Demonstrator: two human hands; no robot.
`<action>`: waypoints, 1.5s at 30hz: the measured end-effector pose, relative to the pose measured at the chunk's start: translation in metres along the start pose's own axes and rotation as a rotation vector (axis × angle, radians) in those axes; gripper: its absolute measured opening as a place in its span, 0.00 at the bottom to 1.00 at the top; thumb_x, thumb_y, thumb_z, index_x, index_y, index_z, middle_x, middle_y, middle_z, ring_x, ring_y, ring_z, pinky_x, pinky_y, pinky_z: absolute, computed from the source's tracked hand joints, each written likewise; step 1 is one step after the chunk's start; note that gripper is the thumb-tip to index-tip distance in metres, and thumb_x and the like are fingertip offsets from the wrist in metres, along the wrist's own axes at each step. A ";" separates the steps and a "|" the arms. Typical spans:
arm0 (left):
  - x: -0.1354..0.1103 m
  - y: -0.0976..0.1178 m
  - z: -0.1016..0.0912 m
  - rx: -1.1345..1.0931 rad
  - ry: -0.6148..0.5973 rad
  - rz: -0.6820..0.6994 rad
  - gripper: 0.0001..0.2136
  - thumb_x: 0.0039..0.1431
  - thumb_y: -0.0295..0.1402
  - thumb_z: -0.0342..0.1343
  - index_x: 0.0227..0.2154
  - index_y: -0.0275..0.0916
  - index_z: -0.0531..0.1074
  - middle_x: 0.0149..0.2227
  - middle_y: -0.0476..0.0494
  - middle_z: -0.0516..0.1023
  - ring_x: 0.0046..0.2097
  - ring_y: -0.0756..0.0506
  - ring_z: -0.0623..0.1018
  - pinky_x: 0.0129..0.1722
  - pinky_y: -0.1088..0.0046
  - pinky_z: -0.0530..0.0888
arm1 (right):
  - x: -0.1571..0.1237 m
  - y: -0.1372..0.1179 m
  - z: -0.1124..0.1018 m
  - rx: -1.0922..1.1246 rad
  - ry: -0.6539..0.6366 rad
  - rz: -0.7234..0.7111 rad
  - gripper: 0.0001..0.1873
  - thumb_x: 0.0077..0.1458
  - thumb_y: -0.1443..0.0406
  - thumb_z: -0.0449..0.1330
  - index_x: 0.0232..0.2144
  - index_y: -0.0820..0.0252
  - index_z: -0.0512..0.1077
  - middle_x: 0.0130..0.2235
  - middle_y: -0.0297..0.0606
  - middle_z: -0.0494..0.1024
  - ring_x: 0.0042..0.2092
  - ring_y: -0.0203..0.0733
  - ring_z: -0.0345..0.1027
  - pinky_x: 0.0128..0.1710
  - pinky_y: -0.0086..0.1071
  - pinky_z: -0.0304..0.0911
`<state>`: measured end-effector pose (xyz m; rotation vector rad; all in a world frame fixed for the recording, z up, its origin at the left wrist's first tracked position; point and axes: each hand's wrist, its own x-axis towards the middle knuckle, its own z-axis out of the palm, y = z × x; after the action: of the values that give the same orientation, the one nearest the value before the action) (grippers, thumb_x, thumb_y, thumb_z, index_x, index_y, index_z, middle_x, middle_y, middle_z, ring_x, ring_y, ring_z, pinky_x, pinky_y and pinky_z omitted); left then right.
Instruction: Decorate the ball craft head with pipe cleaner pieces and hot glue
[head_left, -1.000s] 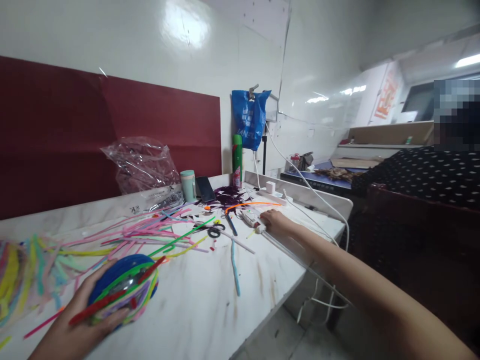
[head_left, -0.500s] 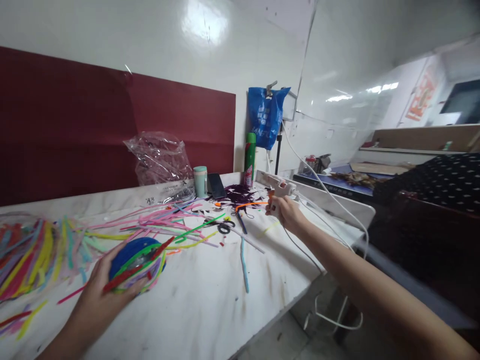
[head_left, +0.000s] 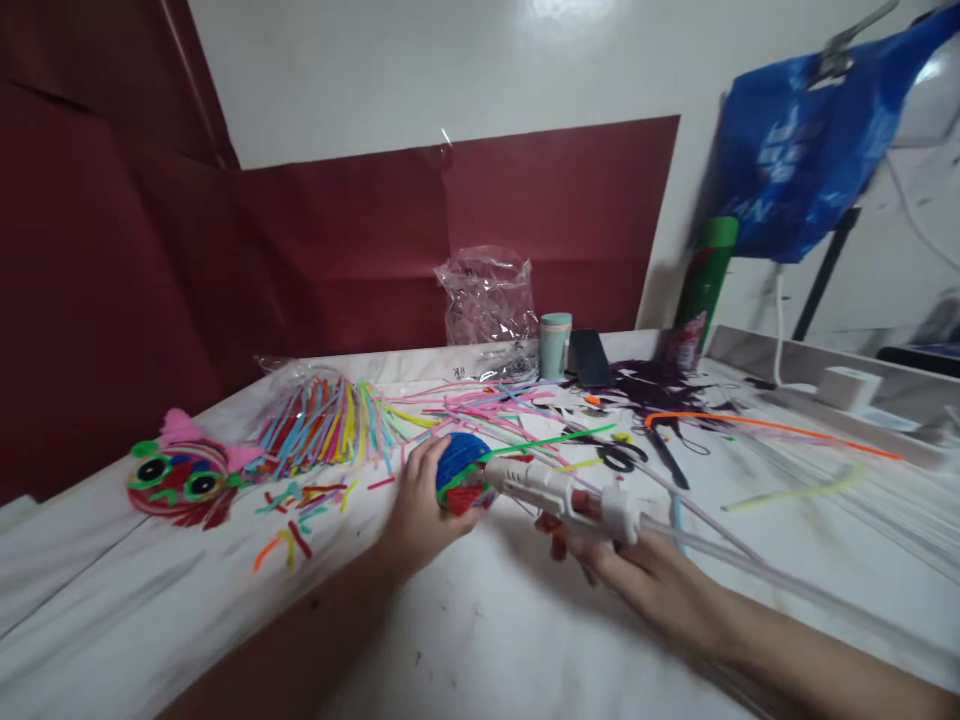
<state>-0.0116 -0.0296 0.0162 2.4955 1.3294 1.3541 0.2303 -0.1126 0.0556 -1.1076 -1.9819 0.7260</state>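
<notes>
My left hand [head_left: 421, 505] is wrapped round a ball [head_left: 459, 460] covered in blue, green and red pipe cleaners. In my right hand [head_left: 600, 550] is a white hot glue gun [head_left: 536, 487], a glue stick trailing from its rear. The gun's nozzle points left at the ball's right side; whether it touches cannot be made out. A green pipe cleaner [head_left: 559, 438] runs rightward from near the top of the ball. Black-handled scissors [head_left: 624, 457] lie just behind the gun. My fingers hide the ball's left and lower parts.
A decorated face ball [head_left: 180, 478] sits at the left. Bundled pipe cleaners [head_left: 322, 425] and short cut pieces [head_left: 300, 510] lie nearby. Behind are a green cup [head_left: 555, 345], a phone [head_left: 591, 358], purple scraps [head_left: 652, 390] and a spray can [head_left: 707, 270]. Clear glue sticks [head_left: 862, 530] lie at right.
My right hand has brought the glue gun leftward from the table's right side to the ball. The view has swung left, bringing the face ball into sight. My left hand still holds the ball.
</notes>
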 end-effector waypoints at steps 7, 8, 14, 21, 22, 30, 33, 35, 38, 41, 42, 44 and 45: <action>0.001 0.003 0.002 0.001 0.008 0.013 0.36 0.44 0.36 0.62 0.57 0.37 0.54 0.55 0.31 0.60 0.60 0.34 0.62 0.58 0.50 0.62 | -0.006 0.010 0.003 -0.222 -0.009 -0.019 0.18 0.57 0.56 0.46 0.33 0.55 0.73 0.31 0.40 0.78 0.32 0.44 0.72 0.31 0.34 0.70; 0.000 0.004 0.002 0.009 0.009 0.019 0.36 0.44 0.35 0.62 0.57 0.36 0.54 0.55 0.31 0.60 0.60 0.34 0.62 0.58 0.51 0.62 | -0.007 0.011 0.003 -0.229 -0.016 -0.004 0.18 0.58 0.55 0.46 0.33 0.55 0.74 0.31 0.40 0.78 0.32 0.44 0.72 0.32 0.34 0.71; 0.000 0.007 0.002 0.022 -0.008 0.049 0.36 0.42 0.31 0.61 0.56 0.37 0.54 0.56 0.31 0.60 0.59 0.35 0.62 0.58 0.52 0.63 | -0.004 0.004 0.001 -0.188 -0.042 -0.049 0.14 0.57 0.58 0.48 0.32 0.55 0.71 0.31 0.39 0.79 0.33 0.44 0.73 0.34 0.33 0.71; 0.000 0.010 0.001 0.024 -0.020 0.051 0.36 0.43 0.31 0.61 0.56 0.38 0.54 0.56 0.32 0.60 0.59 0.34 0.62 0.58 0.53 0.63 | -0.002 -0.001 -0.004 -0.243 -0.031 -0.057 0.14 0.56 0.59 0.48 0.32 0.55 0.72 0.31 0.39 0.79 0.33 0.44 0.74 0.33 0.33 0.71; 0.000 0.010 0.001 0.024 -0.021 0.052 0.36 0.43 0.31 0.61 0.56 0.38 0.54 0.56 0.32 0.60 0.59 0.34 0.62 0.58 0.53 0.63 | -0.003 0.001 -0.004 -0.254 -0.032 -0.047 0.15 0.56 0.59 0.48 0.32 0.54 0.73 0.30 0.39 0.79 0.32 0.45 0.74 0.33 0.34 0.71; 0.001 0.009 0.000 0.014 -0.034 0.037 0.38 0.41 0.30 0.62 0.57 0.39 0.53 0.56 0.33 0.59 0.59 0.33 0.62 0.58 0.51 0.63 | -0.002 0.002 -0.004 -0.277 -0.016 -0.067 0.15 0.55 0.59 0.48 0.31 0.55 0.73 0.30 0.39 0.79 0.32 0.45 0.74 0.33 0.34 0.71; 0.001 0.009 0.000 0.012 -0.035 0.042 0.38 0.41 0.31 0.62 0.57 0.39 0.54 0.56 0.32 0.60 0.59 0.34 0.62 0.58 0.52 0.63 | -0.002 0.002 -0.004 -0.264 -0.017 -0.071 0.14 0.55 0.59 0.48 0.31 0.55 0.73 0.30 0.39 0.80 0.32 0.45 0.74 0.34 0.34 0.71; 0.001 0.009 0.000 0.011 -0.037 0.046 0.37 0.42 0.32 0.62 0.57 0.38 0.54 0.56 0.32 0.60 0.59 0.34 0.62 0.58 0.53 0.62 | -0.002 0.003 -0.004 -0.253 -0.025 -0.063 0.14 0.55 0.58 0.48 0.31 0.55 0.73 0.31 0.39 0.80 0.32 0.45 0.74 0.35 0.34 0.71; 0.001 0.010 -0.001 0.013 -0.039 0.045 0.37 0.41 0.31 0.62 0.57 0.38 0.54 0.56 0.32 0.60 0.59 0.34 0.62 0.58 0.52 0.63 | -0.001 0.004 -0.005 -0.253 -0.031 -0.055 0.13 0.55 0.59 0.49 0.31 0.55 0.73 0.31 0.38 0.80 0.32 0.45 0.74 0.34 0.34 0.71; 0.001 0.010 -0.001 0.010 -0.031 0.049 0.37 0.42 0.33 0.62 0.57 0.39 0.54 0.56 0.32 0.60 0.59 0.33 0.63 0.57 0.51 0.63 | -0.001 0.003 -0.005 -0.246 -0.026 -0.054 0.13 0.55 0.59 0.49 0.29 0.55 0.72 0.28 0.37 0.79 0.30 0.44 0.74 0.31 0.33 0.71; 0.001 0.010 -0.001 0.007 -0.034 0.048 0.38 0.42 0.32 0.62 0.57 0.39 0.54 0.56 0.32 0.60 0.59 0.33 0.63 0.57 0.51 0.63 | -0.001 0.003 -0.005 -0.246 -0.026 -0.055 0.13 0.55 0.59 0.49 0.29 0.55 0.72 0.28 0.37 0.79 0.30 0.44 0.74 0.30 0.33 0.71; 0.001 0.010 -0.001 0.003 -0.043 0.041 0.38 0.41 0.30 0.62 0.57 0.40 0.53 0.56 0.33 0.59 0.59 0.33 0.62 0.57 0.51 0.63 | -0.001 0.003 -0.005 -0.258 -0.023 -0.061 0.13 0.54 0.59 0.49 0.29 0.55 0.73 0.29 0.38 0.80 0.31 0.45 0.74 0.30 0.33 0.71; 0.001 0.010 -0.001 0.001 -0.045 0.040 0.38 0.40 0.30 0.62 0.57 0.40 0.53 0.56 0.33 0.59 0.59 0.33 0.62 0.57 0.51 0.63 | -0.001 0.002 -0.005 -0.265 -0.021 -0.062 0.13 0.54 0.59 0.49 0.29 0.55 0.73 0.30 0.38 0.80 0.31 0.45 0.74 0.31 0.34 0.71</action>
<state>-0.0049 -0.0356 0.0212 2.5499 1.2790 1.2972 0.2360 -0.1121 0.0561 -1.1880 -2.1649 0.4529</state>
